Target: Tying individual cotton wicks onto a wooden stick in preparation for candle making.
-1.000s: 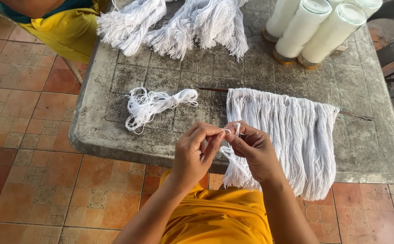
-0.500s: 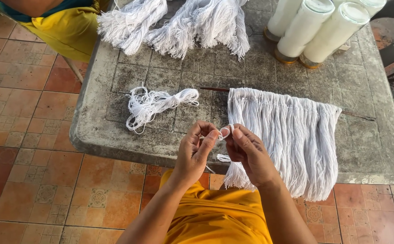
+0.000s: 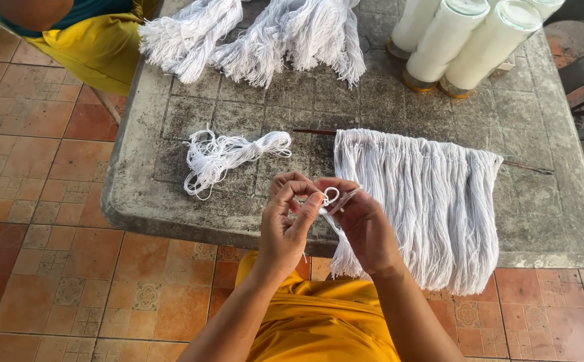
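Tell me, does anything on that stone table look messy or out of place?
Only the small loose bundle of white string, lying tangled and apart from the neat fringe hung on a thin stick. Both hands, left hand and right hand, pinch a small string loop.

Thin stick (image 3: 315, 132) mostly hidden beneath the white yarn fringe (image 3: 419, 201), only both ends showing. White cylinders (image 3: 466, 40) and bundles of white tassels (image 3: 251, 40) cut off by the top edge. Small yarn loop (image 3: 331, 196) partly masked by fingertips (image 3: 315, 199); knotted or loose, impossible to tell. Seated person in yellow (image 3: 84, 40) cropped at the top-left corner.
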